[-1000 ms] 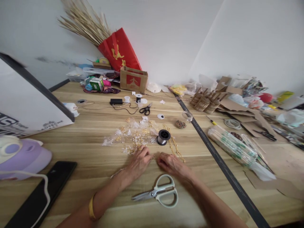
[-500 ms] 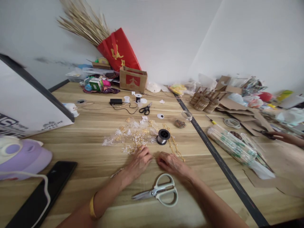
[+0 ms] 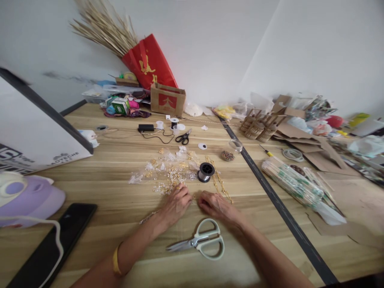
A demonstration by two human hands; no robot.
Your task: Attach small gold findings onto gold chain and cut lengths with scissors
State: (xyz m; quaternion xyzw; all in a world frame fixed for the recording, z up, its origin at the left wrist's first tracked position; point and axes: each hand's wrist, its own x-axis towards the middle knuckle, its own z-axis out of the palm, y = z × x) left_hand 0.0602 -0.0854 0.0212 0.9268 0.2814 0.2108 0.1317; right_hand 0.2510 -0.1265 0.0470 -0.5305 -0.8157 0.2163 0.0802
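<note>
My left hand [image 3: 177,202] rests low over the table with its fingers curled together, at the near edge of a scatter of gold and clear beads [image 3: 174,176]. Facing it, a small gap away, my right hand [image 3: 212,203] is closed too, beside a gold chain [image 3: 220,184]. Small gold bits show in the gap; what the fingertips pinch is too small to make out. A spool of fine wire [image 3: 205,172] stands just beyond the hands. Pale-handled scissors [image 3: 199,242] lie nearer me between my forearms. Another short chain [image 3: 147,217] lies beside my left forearm.
Black scissors [image 3: 183,137], a black adapter [image 3: 146,128] and a jar of small beads [image 3: 228,155] lie farther back. A phone [image 3: 60,240] and a purple device [image 3: 39,196] are at left. Packaged sticks [image 3: 291,182] and cardboard [image 3: 345,196] are at right.
A co-worker's hand with dark scissors at the far right has gone out of view. My hands stay in nearly the same place.
</note>
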